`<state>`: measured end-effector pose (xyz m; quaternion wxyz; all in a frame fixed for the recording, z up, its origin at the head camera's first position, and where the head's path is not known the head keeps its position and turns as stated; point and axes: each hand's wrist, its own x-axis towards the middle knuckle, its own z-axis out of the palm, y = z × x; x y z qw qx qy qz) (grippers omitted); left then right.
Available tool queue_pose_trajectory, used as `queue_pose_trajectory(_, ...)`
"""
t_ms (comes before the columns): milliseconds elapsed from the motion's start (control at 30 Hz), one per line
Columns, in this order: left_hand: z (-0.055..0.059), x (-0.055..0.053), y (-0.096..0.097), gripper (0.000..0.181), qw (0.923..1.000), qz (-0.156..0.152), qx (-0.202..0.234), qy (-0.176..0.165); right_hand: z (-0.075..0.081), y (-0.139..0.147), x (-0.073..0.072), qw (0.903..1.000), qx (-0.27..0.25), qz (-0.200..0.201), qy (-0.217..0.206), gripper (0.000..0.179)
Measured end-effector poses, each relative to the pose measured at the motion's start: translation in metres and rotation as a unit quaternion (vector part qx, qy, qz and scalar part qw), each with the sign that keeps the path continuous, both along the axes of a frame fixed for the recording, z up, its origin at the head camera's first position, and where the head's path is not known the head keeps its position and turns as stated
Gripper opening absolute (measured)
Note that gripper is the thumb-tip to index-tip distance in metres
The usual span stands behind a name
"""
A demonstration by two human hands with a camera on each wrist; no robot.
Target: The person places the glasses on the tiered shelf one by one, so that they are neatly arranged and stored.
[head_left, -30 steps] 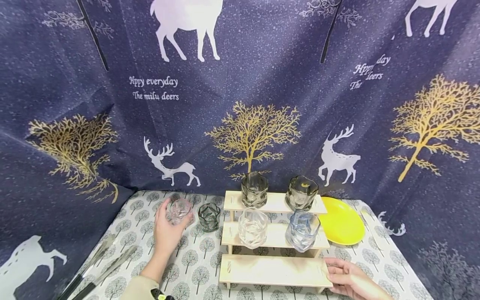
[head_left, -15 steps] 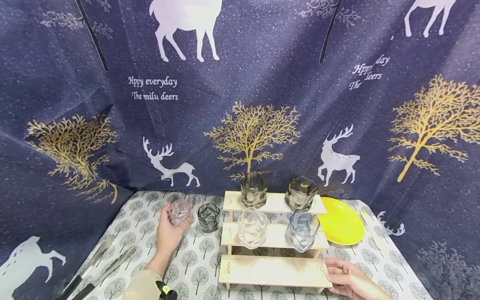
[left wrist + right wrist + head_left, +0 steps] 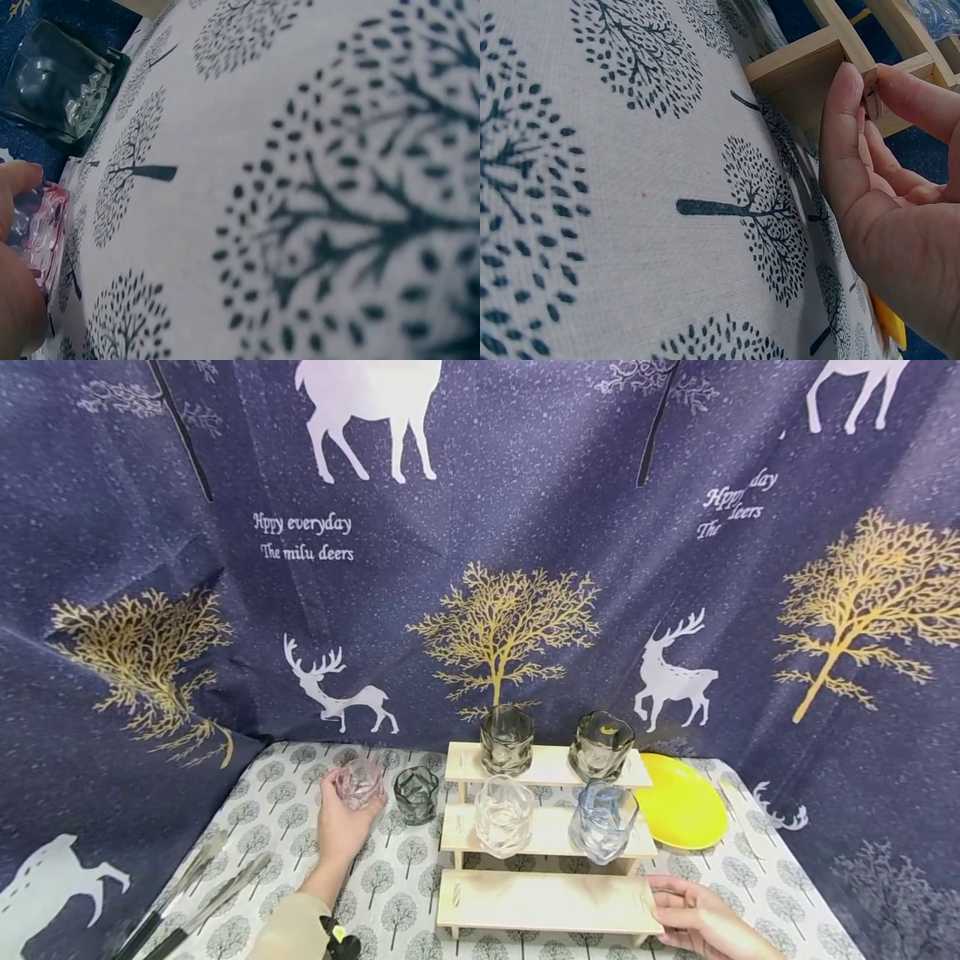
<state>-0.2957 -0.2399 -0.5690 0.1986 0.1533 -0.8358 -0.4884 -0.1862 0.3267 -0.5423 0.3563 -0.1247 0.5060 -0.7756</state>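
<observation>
On the left of the head view, my left hand (image 3: pixel 342 818) grips a pink-tinted drinking glass (image 3: pixel 362 785) from its left and near side. The left wrist view shows a thumb and finger around that glass (image 3: pixel 46 236). Just right of it a dark grey glass (image 3: pixel 417 796) stands on the cloth. My right hand (image 3: pixel 701 914) pinches the right end of the lowest tier of a three-tier wooden stand (image 3: pixel 547 900); in the right wrist view, thumb and index finger (image 3: pixel 907 94) meet at the board's corner. Two smoky glasses (image 3: pixel 507 741) top the stand, with a clear glass (image 3: pixel 505 818) and a blue glass (image 3: pixel 604 822) below.
A yellow plate (image 3: pixel 681 802) lies behind the stand's right side. Utensils with black handles (image 3: pixel 187 910) lie at the table's left front. A dark blue deer-patterned curtain (image 3: pixel 480 543) hangs behind the tree-print tablecloth (image 3: pixel 401 893).
My left fingers have slid lower around the pink glass, and the left forearm has shifted a little to the right. The right hand stays at the stand's edge.
</observation>
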Motion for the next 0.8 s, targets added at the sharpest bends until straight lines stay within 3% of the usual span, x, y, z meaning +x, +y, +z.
queue_pose_trajectory(433,0.000,-0.002,0.004,0.094,0.9993,0.037,-0.006,0.001,-0.001,0.000,0.001,0.9999,0.011,-0.008,-0.004,0.036)
queue_pose_trajectory(667,0.003,0.006,0.004,0.095,0.9994,0.033,-0.013,0.007,0.000,0.000,0.000,0.9999,0.009,-0.008,-0.006,0.036)
queue_pose_trajectory(800,0.011,0.014,0.004,0.099,0.9995,0.027,-0.015,-0.008,-0.001,0.001,0.001,1.0000,0.007,-0.007,-0.003,0.036)
